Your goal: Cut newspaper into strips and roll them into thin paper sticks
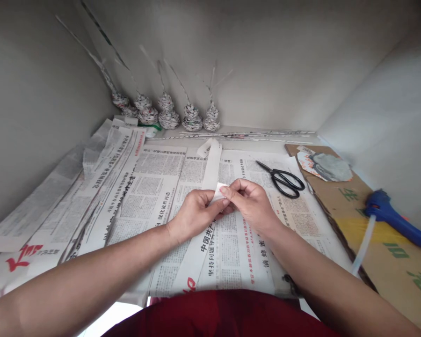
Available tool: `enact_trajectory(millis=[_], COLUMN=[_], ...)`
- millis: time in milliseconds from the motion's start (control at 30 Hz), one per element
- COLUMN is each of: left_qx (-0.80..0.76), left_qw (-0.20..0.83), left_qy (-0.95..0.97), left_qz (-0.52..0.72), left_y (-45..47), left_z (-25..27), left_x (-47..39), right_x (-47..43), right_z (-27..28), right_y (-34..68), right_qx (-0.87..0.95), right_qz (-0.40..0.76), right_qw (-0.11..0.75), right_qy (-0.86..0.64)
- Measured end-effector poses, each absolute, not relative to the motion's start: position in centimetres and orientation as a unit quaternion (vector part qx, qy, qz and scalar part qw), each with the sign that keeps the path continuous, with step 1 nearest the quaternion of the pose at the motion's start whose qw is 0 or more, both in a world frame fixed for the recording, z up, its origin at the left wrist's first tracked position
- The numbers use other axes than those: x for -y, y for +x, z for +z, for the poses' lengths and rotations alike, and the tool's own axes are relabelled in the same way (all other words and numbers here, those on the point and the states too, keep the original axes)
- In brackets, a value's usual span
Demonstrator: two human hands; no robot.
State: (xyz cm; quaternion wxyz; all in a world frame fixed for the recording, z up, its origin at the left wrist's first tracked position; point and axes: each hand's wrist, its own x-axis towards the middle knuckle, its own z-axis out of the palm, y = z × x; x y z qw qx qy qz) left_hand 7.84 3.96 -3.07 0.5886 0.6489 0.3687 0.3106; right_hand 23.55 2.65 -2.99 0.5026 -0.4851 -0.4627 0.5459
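Note:
Both hands meet over the middle of the table, pinching one end of a long newspaper strip (212,164). My left hand (196,213) grips the strip between thumb and fingers, its thumb lying over the paper. From the other side, my right hand (250,203) pinches the same end with thumb and forefinger. Beyond the hands the strip runs away from me and curls into a loop at its far end. Flat newspaper sheets (154,182) lie beneath. To the right of my right hand rest black-handled scissors (282,180), lying apart from it.
Several woven paper gourd shapes (168,112) stand along the back wall. Thin rolled paper sticks (245,136) lie before them. Cut newspaper strips (101,173) are piled at left. On the right, a cardboard piece (351,206) bears a blue glue gun (400,220) and a paper-covered pad (324,166).

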Motion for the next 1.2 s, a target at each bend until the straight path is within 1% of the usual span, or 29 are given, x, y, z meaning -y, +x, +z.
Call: enact_trajectory(millis=[167,333,533,667,867,967,1100,1200], left_qx=[-0.365,-0.364,-0.375,-0.365,-0.341,-0.341,-0.340,-0.349], left_qw=[0.631,0.621,0.581,0.605,0.672,0.681,0.679,0.673], left_qy=[0.615,0.632,0.665,0.647,0.596,0.588,0.595,0.602], left_qz=[0.301,0.288,0.283,0.287,0.275,0.274,0.263,0.250], left_y=[8.03,8.06,7.86,7.92,8.10,8.12,8.08,8.02], left_z=[-2.90,-2.89,-3.18,-3.20,-3.28,-3.23,-2.91,-2.83], left_x=[-3.91,-3.92,-3.89,-3.85,-3.83,-3.85,-3.83,-3.78], right_x=[-2.68,-2.66,-2.55,-2.52,-2.65,-2.61,-2.64,-3.13], right_z=[-2.50,-2.81,-3.04,-2.80,-2.43,-2.33,-2.34,-2.50], right_y=[23.99,23.89,23.54,23.34,23.77,23.96,23.71,23.88], right_qx=[0.495,0.465,0.445,0.444,0.474,0.499,0.528,0.509], right_qz=[0.561,0.575,0.591,0.585,0.560,0.532,0.463,0.419], right_qw=[0.469,0.487,0.500,0.503,0.500,0.499,0.529,0.565], right_qy=[-0.469,-0.464,-0.450,-0.456,-0.460,-0.468,-0.477,-0.496])
